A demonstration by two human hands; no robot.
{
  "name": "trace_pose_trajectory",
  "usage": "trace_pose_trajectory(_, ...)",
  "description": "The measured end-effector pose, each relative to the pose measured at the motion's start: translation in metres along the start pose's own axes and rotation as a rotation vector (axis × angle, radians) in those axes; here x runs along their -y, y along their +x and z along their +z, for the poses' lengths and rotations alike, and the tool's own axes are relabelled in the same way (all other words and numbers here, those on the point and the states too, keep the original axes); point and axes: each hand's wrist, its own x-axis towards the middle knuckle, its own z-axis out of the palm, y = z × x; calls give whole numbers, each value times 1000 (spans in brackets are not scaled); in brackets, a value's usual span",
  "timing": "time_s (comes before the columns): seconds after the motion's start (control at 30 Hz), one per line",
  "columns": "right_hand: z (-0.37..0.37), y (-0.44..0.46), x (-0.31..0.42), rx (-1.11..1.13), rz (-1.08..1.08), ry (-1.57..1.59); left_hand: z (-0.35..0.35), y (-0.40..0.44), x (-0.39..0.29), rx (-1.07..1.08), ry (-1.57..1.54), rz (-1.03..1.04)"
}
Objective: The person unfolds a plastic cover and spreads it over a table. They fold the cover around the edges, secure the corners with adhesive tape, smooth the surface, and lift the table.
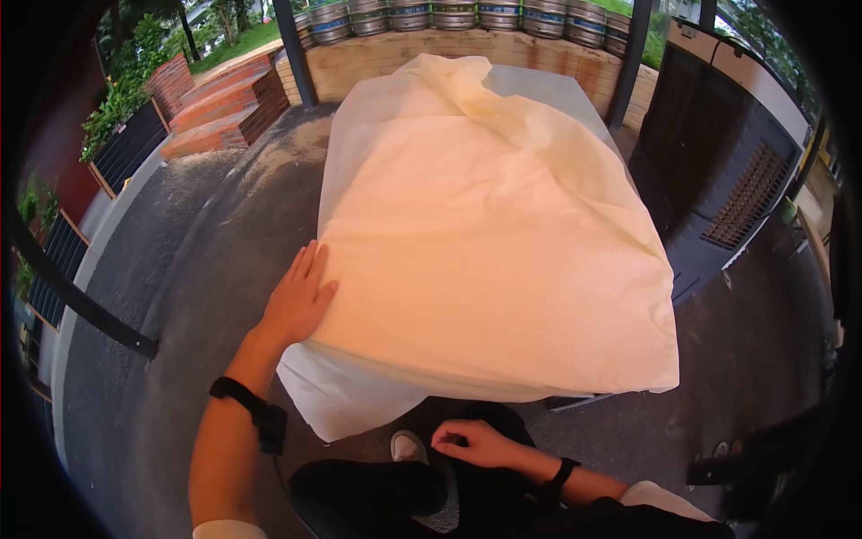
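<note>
A thin cream-coloured sheet (503, 269) covers a table in front of me, with folds and a bunched ridge towards its far side. My left hand (305, 292) lies flat against the sheet's left edge, fingers stretched forward. A paler corner of the covering (346, 395) hangs down at the near left. Close to my lap, apart from the sheet, my right hand (471, 443) is loosely curled, and I see nothing in it. At the far right a greyish, see-through part of the covering (548, 85) shows. The table itself is mostly hidden.
Several metal kegs (453, 15) line a low wall (395, 56) at the back. A large dark air cooler (718, 153) stands on the right. Brick steps (215, 108) and planters (130, 148) are on the left. Dark posts (294, 54) rise behind the table.
</note>
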Motion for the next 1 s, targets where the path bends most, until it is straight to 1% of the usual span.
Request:
trace_pose_trajectory(0.1, 7, 20, 2, -37, -8, -64, 0, 5, 4, 7, 16, 15)
trace_pose_trajectory(0.2, 15, 35, -2, -39, -17, 45, -1, 8, 4, 21, 16, 24)
trace_pose_trajectory(0.37, 23, 51, 13, -94, -64, -30, -1, 14, 8, 22, 4, 47)
trace_pose_trajectory(0.47, 33, 69, 14, -224, -85, -8, -1, 25, 11, 13, -15, 93)
trace_pose_trajectory(0.5, 34, 74, 14, -259, -47, 47, -2, 28, 10, 10, -24, 103)
trace_pose_trajectory(0.6, 47, 84, 2, -553, 55, -17, -3, 30, 10, 16, -44, 96)
trace_pose_trajectory(0.63, 54, 86, -3, -645, 49, 67, -4, 31, 10, 20, -48, 90)
trace_pose_trajectory(0.73, 69, 104, -9, -824, 51, 57, -7, 33, 5, 60, -106, 47)
trace_pose_trajectory(0.83, 77, 138, 9, -757, -52, 211, -3, 36, 9, 70, -143, 18)
trace_pose_trajectory(0.93, 87, 163, 17, -620, 15, -43, 1, 41, 12, 70, -116, 9)
trace_pose_trajectory(1.0, 104, 176, 20, -673, 23, -27, 0, 43, 11, 65, -95, 1)
